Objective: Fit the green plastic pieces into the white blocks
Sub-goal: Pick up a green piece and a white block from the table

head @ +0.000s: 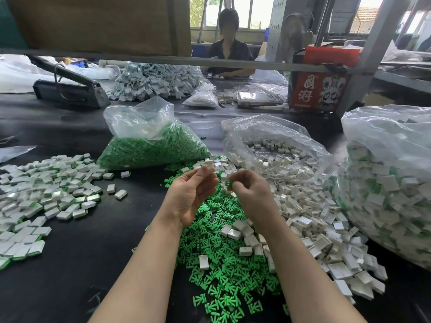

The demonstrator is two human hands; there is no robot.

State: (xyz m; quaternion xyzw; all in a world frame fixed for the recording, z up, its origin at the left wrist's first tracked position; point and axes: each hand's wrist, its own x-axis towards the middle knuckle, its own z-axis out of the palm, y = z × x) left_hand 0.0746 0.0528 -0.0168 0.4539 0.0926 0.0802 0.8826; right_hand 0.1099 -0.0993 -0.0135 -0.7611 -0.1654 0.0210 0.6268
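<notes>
With a pile of assembled blocks (46, 190) at left and many loose green pieces (224, 271) remaining, we pinch a white block (211, 168) in our left hand (193, 194) and a green piece (228, 184) in our right hand (250, 194).

red carton (319, 89), white characters 国潮, small print below unreadable

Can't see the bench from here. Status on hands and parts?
Left hand pinching white block. Right hand pinching green piece. The two not yet joined. Nothing between them.
</notes>
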